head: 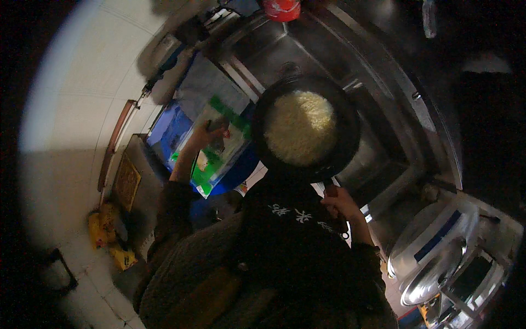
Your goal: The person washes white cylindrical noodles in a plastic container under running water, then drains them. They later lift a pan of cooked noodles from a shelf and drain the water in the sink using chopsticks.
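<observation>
My right hand (342, 203) is closed around the handle of a dark frying pan (347, 137), which is held out in front of my chest. A layer of pale yellow-white food (300, 131) covers the pan's bottom; its grains or strands are too blurred to name. To the left, my left hand (211, 133) is over a clear plastic bag or package with green bands (205, 174). Its fingers are bent, and whether they grip the plastic cannot be made out. Below the package shows a blue tub or bin (242, 168).
Metal sink basins or a steel counter (267, 45) lie beyond the pan, with a red bucket (282, 9) at the far end. Shiny round metal lids (435, 271) stand at the lower right. Yellow packages (100, 226) sit by the tiled wall (82, 103) at left.
</observation>
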